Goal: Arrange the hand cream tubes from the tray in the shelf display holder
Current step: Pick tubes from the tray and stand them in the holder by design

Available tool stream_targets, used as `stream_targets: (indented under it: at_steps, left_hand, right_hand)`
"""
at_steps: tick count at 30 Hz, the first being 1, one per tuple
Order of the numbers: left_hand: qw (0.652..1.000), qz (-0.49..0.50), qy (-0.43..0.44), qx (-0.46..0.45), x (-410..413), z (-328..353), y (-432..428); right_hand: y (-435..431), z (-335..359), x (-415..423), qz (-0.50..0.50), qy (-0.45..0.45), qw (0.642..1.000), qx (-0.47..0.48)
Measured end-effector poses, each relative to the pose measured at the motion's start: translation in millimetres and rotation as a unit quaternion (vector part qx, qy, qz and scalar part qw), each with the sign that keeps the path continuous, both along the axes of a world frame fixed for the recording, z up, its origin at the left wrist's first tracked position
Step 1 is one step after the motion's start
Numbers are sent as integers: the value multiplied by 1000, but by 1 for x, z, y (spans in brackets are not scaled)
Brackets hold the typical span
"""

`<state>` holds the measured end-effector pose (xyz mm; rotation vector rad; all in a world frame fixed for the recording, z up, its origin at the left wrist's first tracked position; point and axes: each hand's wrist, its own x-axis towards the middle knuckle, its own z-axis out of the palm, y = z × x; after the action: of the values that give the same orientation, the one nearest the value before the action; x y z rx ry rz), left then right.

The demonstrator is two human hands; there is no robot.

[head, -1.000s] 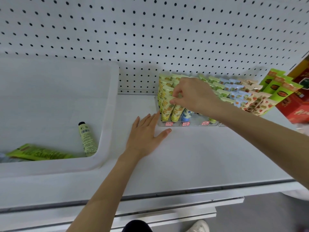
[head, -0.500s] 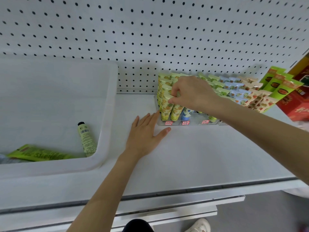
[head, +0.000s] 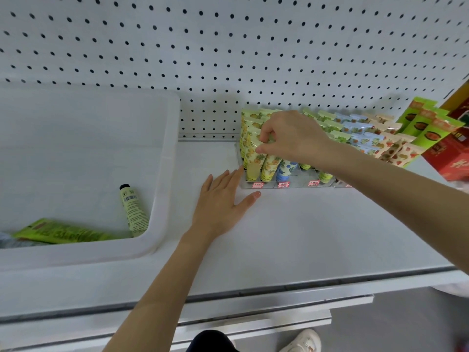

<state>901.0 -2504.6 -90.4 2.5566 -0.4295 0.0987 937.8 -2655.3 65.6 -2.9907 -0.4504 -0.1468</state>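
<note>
My right hand point(head: 291, 138) has barely shifted, still pinching a yellow tube point(head: 255, 158) into the holder point(head: 291, 185) at frame centre; next, I'd fetch the green tube point(head: 133, 212) lower left.

Right hand point(head: 291, 138) pinching a yellow hand cream tube point(head: 255, 158) in the clear display holder point(head: 286, 185), left hand point(head: 220, 201) flat on the shelf point(head: 304, 237), white tray point(head: 162, 174) at the shelf's left end
</note>
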Motion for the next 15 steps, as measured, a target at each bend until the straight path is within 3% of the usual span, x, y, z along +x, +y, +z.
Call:
stream_targets:
  at_steps: [15]
  left_hand:
    - [1000,5,-10,2,1,-2,0]
  right_hand:
    - [1,2,6,-16,57,996,73]
